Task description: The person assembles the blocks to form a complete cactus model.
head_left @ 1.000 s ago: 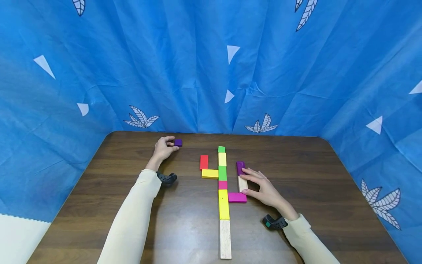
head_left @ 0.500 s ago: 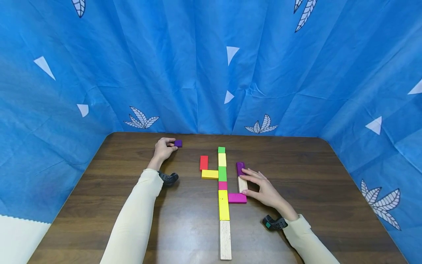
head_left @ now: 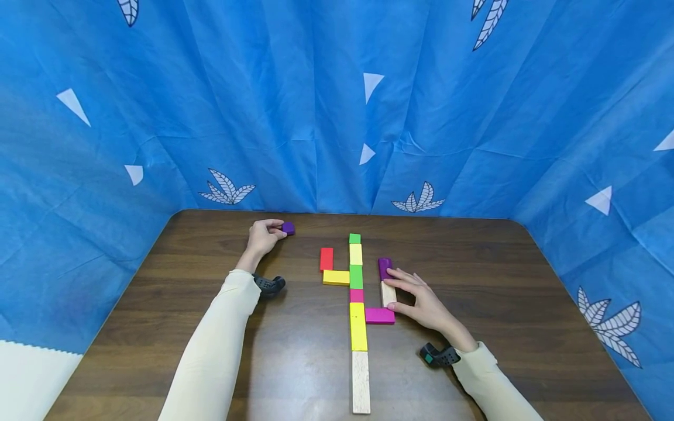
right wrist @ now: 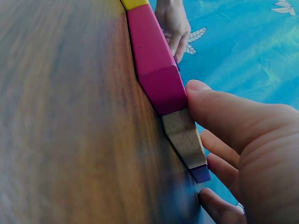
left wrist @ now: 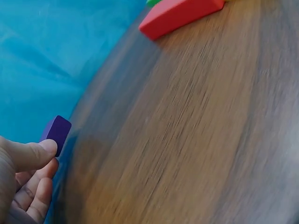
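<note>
My left hand (head_left: 263, 237) pinches a small purple block (head_left: 288, 228) at the table's far edge, left of the block layout. The left wrist view shows the thumb against that purple block (left wrist: 57, 134), which is tilted. On the right side, my right hand (head_left: 423, 301) rests beside a pale wooden block (head_left: 388, 294) with fingers lightly bent. Its thumb touches near the joint with the magenta block (head_left: 380, 316), and its fingertips reach toward a dark purple block (head_left: 385, 268). In the right wrist view the pale block (right wrist: 183, 135) lies between the magenta and purple ones.
A central column runs toward me: green, pale yellow (head_left: 356, 255), green (head_left: 356, 276), pink, bright yellow (head_left: 358, 326), then a long whitish block (head_left: 360, 382). Left of it a yellow block (head_left: 336, 278) joins a red one (head_left: 326, 259). A blue curtain (head_left: 316, 117) hangs behind the table.
The small purple block has shifted slightly right and turned in my left hand's fingertips. My right hand and the laid blocks keep their places.
</note>
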A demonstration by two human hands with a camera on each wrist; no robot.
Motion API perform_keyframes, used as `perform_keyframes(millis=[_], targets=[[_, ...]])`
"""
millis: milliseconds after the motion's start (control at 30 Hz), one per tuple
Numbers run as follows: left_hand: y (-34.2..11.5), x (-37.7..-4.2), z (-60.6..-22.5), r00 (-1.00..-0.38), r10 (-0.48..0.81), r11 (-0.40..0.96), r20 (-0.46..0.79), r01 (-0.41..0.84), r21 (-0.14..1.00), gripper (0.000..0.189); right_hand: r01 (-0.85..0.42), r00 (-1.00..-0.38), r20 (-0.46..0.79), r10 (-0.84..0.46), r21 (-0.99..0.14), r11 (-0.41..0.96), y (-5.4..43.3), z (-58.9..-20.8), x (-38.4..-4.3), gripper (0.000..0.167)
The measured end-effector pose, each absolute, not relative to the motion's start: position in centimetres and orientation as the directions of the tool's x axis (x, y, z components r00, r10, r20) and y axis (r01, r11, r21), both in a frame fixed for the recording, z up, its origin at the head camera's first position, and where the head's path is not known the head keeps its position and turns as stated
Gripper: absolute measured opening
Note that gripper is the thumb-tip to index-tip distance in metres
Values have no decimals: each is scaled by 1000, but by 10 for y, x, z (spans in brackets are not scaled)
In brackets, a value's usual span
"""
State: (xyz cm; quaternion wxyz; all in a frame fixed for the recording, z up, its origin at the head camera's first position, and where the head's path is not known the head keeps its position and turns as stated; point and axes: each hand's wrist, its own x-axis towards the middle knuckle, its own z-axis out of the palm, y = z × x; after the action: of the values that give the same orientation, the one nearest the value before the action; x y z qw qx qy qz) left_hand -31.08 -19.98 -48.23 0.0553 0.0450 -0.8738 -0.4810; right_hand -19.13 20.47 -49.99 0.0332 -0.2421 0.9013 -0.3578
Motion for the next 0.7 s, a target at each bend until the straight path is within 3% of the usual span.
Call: perform_keyframes(millis=[333, 700], targets=[[-161, -310, -475, -996, 12, 558, 87, 79, 826, 33, -414, -879, 111, -464, -661, 626, 205, -501, -192, 56], [-135, -304, -482, -995, 91, 568, 40, 84, 818, 32, -422, -875, 119, -469, -662, 620, 206, -500, -192, 55]])
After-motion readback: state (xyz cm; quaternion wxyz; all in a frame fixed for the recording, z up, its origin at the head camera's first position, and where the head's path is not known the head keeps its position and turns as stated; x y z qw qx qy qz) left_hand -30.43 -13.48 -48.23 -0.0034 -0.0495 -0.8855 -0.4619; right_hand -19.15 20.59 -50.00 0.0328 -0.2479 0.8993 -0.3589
